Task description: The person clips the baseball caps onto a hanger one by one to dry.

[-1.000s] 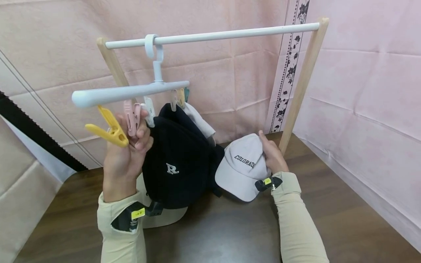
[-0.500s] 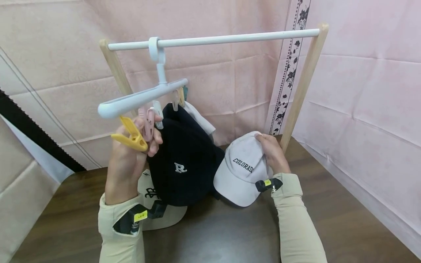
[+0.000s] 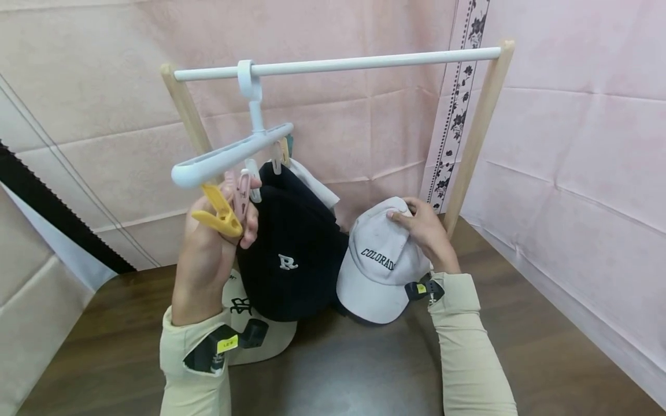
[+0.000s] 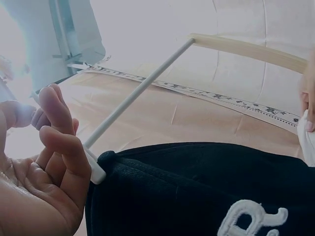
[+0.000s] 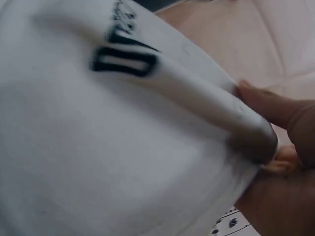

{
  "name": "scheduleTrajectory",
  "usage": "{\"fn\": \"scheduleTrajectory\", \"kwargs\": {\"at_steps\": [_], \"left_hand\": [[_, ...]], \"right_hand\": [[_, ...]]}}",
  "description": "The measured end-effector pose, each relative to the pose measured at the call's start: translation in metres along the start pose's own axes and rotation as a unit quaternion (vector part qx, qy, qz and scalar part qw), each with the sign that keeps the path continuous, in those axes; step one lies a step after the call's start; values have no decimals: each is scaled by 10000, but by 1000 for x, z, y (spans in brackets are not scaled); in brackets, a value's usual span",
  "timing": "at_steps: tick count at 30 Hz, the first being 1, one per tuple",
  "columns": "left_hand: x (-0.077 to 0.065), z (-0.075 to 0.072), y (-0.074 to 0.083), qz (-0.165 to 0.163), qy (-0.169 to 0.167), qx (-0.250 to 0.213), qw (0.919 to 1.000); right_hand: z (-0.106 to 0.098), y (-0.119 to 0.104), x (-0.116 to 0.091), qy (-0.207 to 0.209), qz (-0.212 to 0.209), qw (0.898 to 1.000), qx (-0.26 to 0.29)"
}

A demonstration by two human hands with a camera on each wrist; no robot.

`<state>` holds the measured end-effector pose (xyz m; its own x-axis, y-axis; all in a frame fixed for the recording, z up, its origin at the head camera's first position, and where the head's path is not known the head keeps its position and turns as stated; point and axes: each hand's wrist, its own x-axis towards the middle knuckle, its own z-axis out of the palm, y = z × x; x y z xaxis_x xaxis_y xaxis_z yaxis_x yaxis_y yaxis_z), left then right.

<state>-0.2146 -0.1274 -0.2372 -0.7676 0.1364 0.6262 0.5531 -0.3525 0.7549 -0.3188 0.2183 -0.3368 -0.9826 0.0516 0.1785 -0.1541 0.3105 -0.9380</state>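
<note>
My left hand (image 3: 210, 242) has curled fingers at the pink clothespin (image 3: 241, 195) under a pale blue hanger (image 3: 218, 159), pinching it. Beside it dangles a yellow clothespin (image 3: 221, 214), and a white clothespin (image 3: 253, 179) grips the black cap (image 3: 296, 242) with the "R" badge. My right hand (image 3: 424, 228) holds the crown of the white "COLORADO" cap (image 3: 382, 277), thumb on the near side. Up close in the right wrist view, the white cap (image 5: 113, 147) has a fold running toward my thumb. The left wrist view shows my bent left fingers (image 4: 64, 147) next to the black cap.
The hanger hooks on a white rod (image 3: 364, 62) between wooden posts (image 3: 478, 133). A beige cap (image 3: 265, 341) lies on the brown table (image 3: 343, 375) below the black cap. Behind the black cap hangs a white cloth-like piece (image 3: 314, 184). Pink fabric (image 3: 322, 121) covers the back.
The hanger's near end has swung right along with my left hand and the clothespins. My right hand has shifted its grip further over the white cap's crown, raising the cap's top slightly.
</note>
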Motion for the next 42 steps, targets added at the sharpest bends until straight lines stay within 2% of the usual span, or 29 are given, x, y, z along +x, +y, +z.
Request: {"fn": "scheduleTrajectory", "kwargs": {"at_steps": [4, 6, 8, 11, 14, 19, 22, 27, 31, 34, 36, 39, 42], "left_hand": [[0, 0, 0, 3, -73, 10, 10000], [0, 0, 0, 45, -115, 53, 9999], [-1, 0, 1, 116, -156, 65, 9998], [-2, 0, 2, 197, -114, 202, 9995], [-1, 2, 3, 198, -32, 215, 9996], [4, 5, 1, 105, 188, 263, 9994], [5, 6, -1, -28, 354, 380, 9986], [4, 7, -2, -112, 590, 574, 9965], [2, 8, -3, 55, 700, 533, 9961], [2, 10, -3, 267, 783, 460, 9955], [2, 11, -2, 394, 821, 413, 9950], [3, 12, -1, 514, 768, 314, 9952], [3, 13, 1, 565, 576, 274, 9964]], "right_hand": [[-2, -7, -3, -329, -66, 9994, 34], [-1, -8, -5, -284, -207, 9992, -214], [0, -8, -6, -103, -384, 9966, -720], [2, -8, -8, 271, -478, 9849, -1639], [2, -10, -12, 508, -306, 9725, -2252], [-1, -17, -17, 480, 108, 9556, -2904], [-1, -19, -18, 190, 288, 9557, -2924], [3, -23, -18, -65, 360, 9683, -2470], [6, -28, -18, 208, -154, 9734, -2275], [7, -37, -21, 527, -597, 9732, -2159], [6, -46, -25, 668, -737, 9721, -2124], [4, -61, -33, 623, -907, 9683, -2244], [2, -76, -44, 441, -1066, 9618, -2482]]}}
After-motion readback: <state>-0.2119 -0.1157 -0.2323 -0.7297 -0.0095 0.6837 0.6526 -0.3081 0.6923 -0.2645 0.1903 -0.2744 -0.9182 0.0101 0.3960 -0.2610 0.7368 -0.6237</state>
